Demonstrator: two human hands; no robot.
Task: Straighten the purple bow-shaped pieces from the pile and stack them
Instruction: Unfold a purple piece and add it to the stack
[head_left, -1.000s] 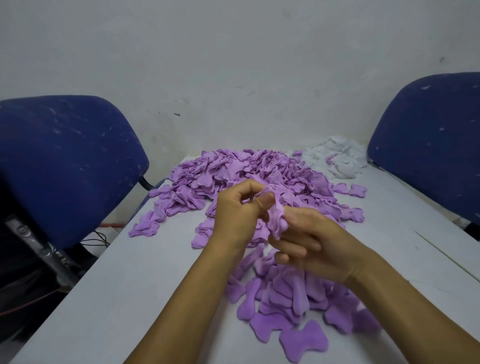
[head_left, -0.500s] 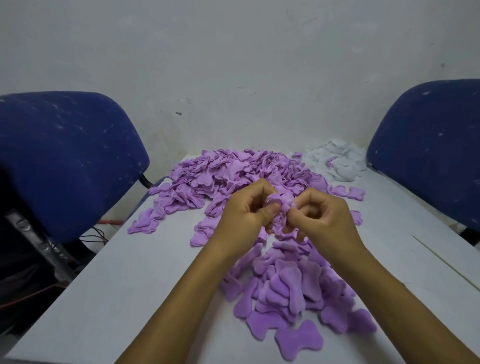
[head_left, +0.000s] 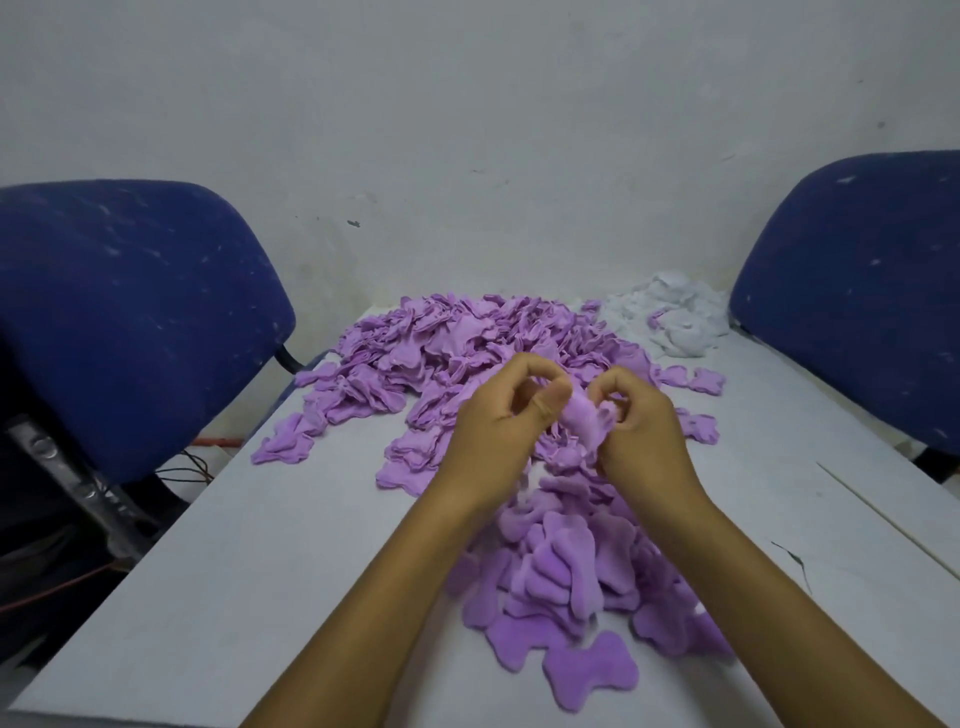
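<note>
straightening | left hand (head_left: 498, 421) and right hand (head_left: 641, 431) both pinch one crumpled purple piece (head_left: 584, 418) above the pile (head_left: 467, 343) | pull lobes apart evenly, then lay on near stack (head_left: 566, 571)

A white table (head_left: 270, 571) holds a big purple pile (head_left: 467, 343), flat purple bows (head_left: 571, 587), and white fluff (head_left: 670, 317).

Pile (head_left: 467, 343) behind stack (head_left: 566, 571); perhaps touching.
</note>
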